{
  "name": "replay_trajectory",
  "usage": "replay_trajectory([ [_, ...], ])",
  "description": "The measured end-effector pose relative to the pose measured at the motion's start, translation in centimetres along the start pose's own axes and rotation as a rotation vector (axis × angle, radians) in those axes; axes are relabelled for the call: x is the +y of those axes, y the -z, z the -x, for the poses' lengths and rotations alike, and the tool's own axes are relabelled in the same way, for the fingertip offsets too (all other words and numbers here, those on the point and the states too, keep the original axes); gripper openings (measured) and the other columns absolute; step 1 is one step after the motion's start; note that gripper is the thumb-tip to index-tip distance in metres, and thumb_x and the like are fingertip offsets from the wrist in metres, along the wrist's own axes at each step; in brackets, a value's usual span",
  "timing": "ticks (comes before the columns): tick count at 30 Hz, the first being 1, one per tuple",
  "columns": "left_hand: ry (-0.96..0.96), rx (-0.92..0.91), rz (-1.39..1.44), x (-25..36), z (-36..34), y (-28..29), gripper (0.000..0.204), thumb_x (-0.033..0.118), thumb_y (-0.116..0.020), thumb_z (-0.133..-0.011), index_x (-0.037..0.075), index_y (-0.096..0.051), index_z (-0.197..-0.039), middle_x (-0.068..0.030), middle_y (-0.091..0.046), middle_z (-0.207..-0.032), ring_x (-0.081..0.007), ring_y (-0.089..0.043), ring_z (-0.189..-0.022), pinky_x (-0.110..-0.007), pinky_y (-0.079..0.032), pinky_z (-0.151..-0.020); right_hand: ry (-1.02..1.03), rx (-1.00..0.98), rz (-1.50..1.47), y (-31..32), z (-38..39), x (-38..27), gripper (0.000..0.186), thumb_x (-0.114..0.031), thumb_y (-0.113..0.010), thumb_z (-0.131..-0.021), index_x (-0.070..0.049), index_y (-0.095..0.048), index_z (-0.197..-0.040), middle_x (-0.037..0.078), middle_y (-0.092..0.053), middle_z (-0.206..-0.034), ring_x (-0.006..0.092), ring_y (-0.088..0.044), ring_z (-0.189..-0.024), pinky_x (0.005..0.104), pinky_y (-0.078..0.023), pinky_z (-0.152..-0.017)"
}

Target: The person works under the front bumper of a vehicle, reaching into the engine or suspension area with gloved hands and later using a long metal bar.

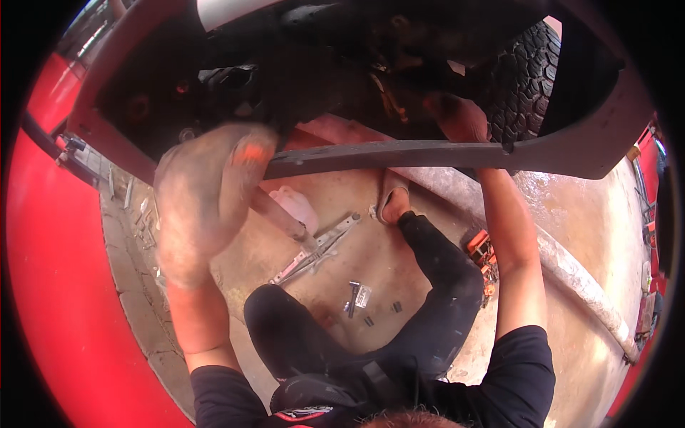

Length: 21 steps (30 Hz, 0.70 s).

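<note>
A dark grey vehicle bumper (399, 151) spans the upper view beneath the vehicle. My left hand (207, 189), in a grimy glove with an orange patch and blurred, is closed at the bumper's left part round a worn bar-like tool (278, 217) that angles down toward the floor; its exact kind is unclear. My right arm rises to the bumper, and my gloved right hand (464, 118) is curled over its inner side, partly in shadow, near a treaded tyre (524, 82).
Metal bars (317, 246), small tools (354, 296) and an orange tool case (484, 253) lie on the concrete floor (399, 299) around my legs. A long pale beam (578, 282) runs diagonally on the right. Red panels (71, 285) stand at the left.
</note>
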<state>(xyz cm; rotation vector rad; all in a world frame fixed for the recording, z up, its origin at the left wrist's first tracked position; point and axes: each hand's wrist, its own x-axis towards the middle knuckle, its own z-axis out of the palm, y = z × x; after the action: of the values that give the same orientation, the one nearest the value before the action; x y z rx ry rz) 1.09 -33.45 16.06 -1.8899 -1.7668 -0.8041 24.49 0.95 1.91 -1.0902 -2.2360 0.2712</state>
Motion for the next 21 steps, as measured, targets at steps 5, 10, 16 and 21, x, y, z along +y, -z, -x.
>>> replay_trajectory([
  [5, 0.01, 0.052, -0.032, 0.5, 0.8, -1.4, 0.041, 0.046, -0.061, -0.095, 0.007, -0.073, -0.095, -0.0096, -0.07, -0.085, -0.0371, -0.067, -0.079, -0.044, -0.048, -0.07, 0.001, -0.131, -0.052, -0.2, -2.1, 2.3, 0.05, -0.056, -0.051, -0.103, -0.017, -0.075, -0.12, 0.018, -0.075, -0.11, 0.0389, -0.071, -0.107, 0.0452, -0.055, -0.091],
  [10, 0.03, 0.107, -0.034, 0.3, 0.9, -1.3, 0.045, 0.05, -0.061, -0.094, 0.007, -0.074, -0.098, -0.0101, -0.071, -0.084, -0.0365, -0.068, -0.078, -0.043, -0.05, -0.07, 0.142, -0.073, -0.339, -5.8, -1.8, 3.2, 0.046, -0.049, -0.053, -0.105, -0.01, -0.072, -0.119, 0.015, -0.072, -0.095, 0.0308, -0.071, -0.089, 0.0397, -0.054, -0.088],
  [16, -0.027, 0.198, -0.052, 0.8, 0.6, -2.8, 0.053, 0.058, -0.062, -0.092, 0.007, -0.076, -0.1, -0.0094, -0.073, -0.084, -0.0337, -0.07, -0.074, -0.042, -0.051, -0.068, -0.02, 0.253, -0.62, -27.5, 1.1, 2.8, 0.036, -0.04, -0.062, -0.102, -0.011, -0.072, -0.12, 0.02, -0.072, -0.11, 0.0367, -0.071, -0.104, 0.0466, -0.054, -0.089],
  [21, 0.021, 0.109, -0.142, 1.3, 0.9, -2.1, 0.079, 0.073, -0.044, -0.098, 0.001, -0.076, -0.105, -0.0132, -0.075, -0.09, -0.0332, -0.073, -0.08, -0.041, -0.053, -0.073, -0.071, 0.282, -0.583, -28.4, 1.8, -3.4, 0.035, -0.035, -0.065, -0.099, -0.01, -0.07, -0.123, 0.02, -0.071, -0.115, 0.0358, -0.069, -0.108, 0.0459, -0.053, -0.093],
])
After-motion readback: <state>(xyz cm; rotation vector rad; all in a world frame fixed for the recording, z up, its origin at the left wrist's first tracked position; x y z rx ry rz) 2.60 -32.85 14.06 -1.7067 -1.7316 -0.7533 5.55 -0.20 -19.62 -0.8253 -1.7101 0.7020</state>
